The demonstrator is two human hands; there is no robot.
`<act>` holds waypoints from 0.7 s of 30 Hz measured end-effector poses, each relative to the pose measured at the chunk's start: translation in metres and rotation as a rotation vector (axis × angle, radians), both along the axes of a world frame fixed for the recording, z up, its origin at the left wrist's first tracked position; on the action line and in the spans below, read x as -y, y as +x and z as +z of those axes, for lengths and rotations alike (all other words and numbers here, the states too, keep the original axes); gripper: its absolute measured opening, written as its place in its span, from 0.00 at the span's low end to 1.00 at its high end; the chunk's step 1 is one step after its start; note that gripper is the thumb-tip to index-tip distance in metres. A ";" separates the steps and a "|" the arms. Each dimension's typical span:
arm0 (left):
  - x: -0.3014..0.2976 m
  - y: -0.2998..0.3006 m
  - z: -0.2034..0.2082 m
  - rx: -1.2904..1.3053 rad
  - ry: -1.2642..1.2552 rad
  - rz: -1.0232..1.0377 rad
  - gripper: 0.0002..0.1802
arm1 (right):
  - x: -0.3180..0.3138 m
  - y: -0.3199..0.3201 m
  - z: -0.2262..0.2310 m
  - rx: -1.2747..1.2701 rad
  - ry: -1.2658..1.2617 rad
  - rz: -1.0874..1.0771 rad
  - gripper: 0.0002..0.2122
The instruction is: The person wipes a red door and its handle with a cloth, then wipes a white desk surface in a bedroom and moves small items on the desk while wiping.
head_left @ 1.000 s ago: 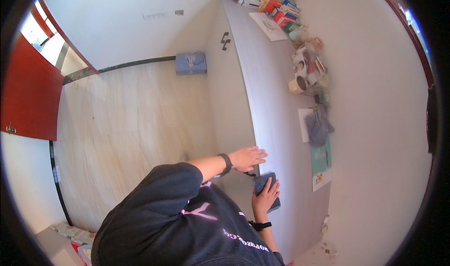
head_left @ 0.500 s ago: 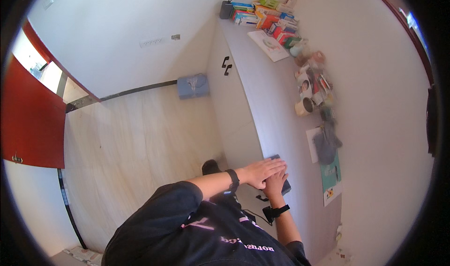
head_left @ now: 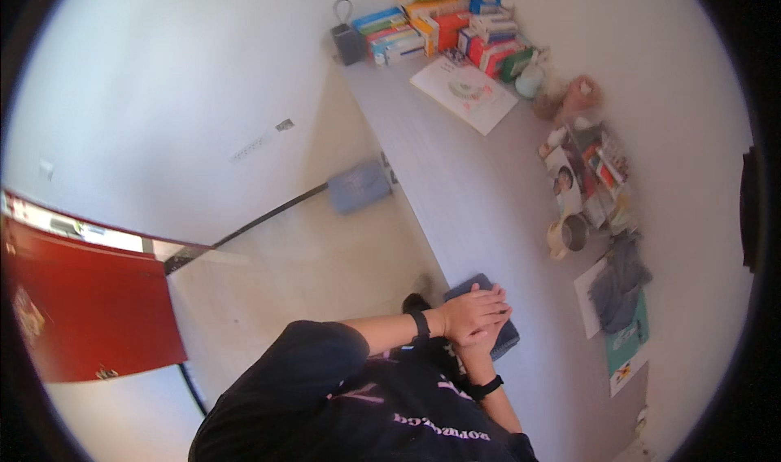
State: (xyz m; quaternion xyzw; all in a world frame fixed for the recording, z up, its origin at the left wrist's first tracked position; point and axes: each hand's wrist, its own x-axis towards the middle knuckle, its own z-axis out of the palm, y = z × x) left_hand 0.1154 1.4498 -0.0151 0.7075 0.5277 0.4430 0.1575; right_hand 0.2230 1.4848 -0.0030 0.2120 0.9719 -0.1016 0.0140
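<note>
At the near edge of the long pale countertop, a folded dark grey cloth lies flat. My left hand rests across the back of my right hand, its fingers stretched out and close together. Beneath it, my right hand lies on the cloth, mostly covered, with its fingers extending forward. Neither hand visibly grips anything. Both wrists carry dark bands.
Along the wall stand a cream mug, a crumpled grey cloth over a green booklet, and a filled organizer. Farther off are a white booklet, medicine boxes and a dark speaker. A blue box sits on the floor.
My view has turned and come closer to the countertop, so its far items look larger. The left hand stays laid over the right on the folded cloth.
</note>
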 end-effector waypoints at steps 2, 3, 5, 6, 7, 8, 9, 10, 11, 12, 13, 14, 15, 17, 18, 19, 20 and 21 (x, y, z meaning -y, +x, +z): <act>0.005 -0.005 0.011 -0.005 -0.035 0.003 0.30 | 0.002 -0.011 0.008 0.000 -0.047 -0.008 0.35; 0.004 -0.008 0.014 0.000 -0.064 -0.014 0.31 | -0.001 -0.017 0.011 -0.003 -0.051 -0.019 0.35; 0.002 -0.021 0.016 0.023 -0.164 -0.079 0.32 | -0.003 -0.028 0.014 -0.004 -0.075 -0.040 0.35; 0.001 -0.029 0.016 0.030 -0.175 -0.092 0.32 | -0.004 -0.038 0.015 -0.008 -0.080 -0.043 0.35; -0.001 -0.040 0.014 0.017 -0.186 -0.075 0.32 | -0.006 -0.047 0.014 -0.013 -0.088 -0.045 0.35; -0.005 -0.055 0.016 -0.008 -0.190 -0.056 0.32 | -0.010 -0.060 0.014 -0.023 -0.088 -0.047 0.35; -0.006 -0.069 0.020 -0.002 -0.177 -0.052 0.32 | -0.011 -0.072 0.013 -0.034 -0.095 -0.046 0.35; -0.003 -0.080 0.020 -0.008 -0.182 -0.054 0.32 | -0.011 -0.084 0.012 -0.039 -0.098 -0.044 0.34; -0.004 -0.096 0.020 0.003 -0.201 -0.027 0.32 | -0.013 -0.099 0.012 -0.039 -0.098 -0.042 0.34; -0.004 -0.111 0.020 0.014 -0.222 0.000 0.32 | -0.014 -0.113 0.012 -0.037 -0.099 -0.041 0.34; -0.004 -0.125 0.020 0.045 -0.226 0.017 0.30 | -0.014 -0.128 0.013 -0.036 -0.103 -0.035 0.34; -0.005 -0.139 0.021 0.031 -0.210 0.013 0.30 | -0.015 -0.142 0.012 -0.047 -0.096 -0.030 0.34; -0.005 -0.153 0.023 0.000 -0.195 0.049 0.30 | -0.015 -0.156 0.012 -0.055 -0.091 -0.026 0.34; -0.004 -0.182 0.023 -0.033 -0.166 0.078 0.30 | -0.013 -0.182 0.013 -0.064 -0.087 -0.019 0.34; -0.004 -0.197 0.021 -0.030 -0.163 0.091 0.29 | -0.012 -0.197 0.014 -0.065 -0.080 -0.017 0.34; -0.004 -0.213 0.019 -0.026 -0.161 0.101 0.28 | -0.013 -0.213 0.014 -0.067 -0.072 -0.023 0.33; -0.006 -0.228 0.012 -0.016 -0.144 0.090 0.28 | -0.013 -0.227 0.014 -0.065 -0.063 -0.017 0.33; -0.010 -0.244 0.006 -0.021 -0.133 0.076 0.28 | -0.012 -0.242 0.013 -0.056 -0.058 -0.021 0.33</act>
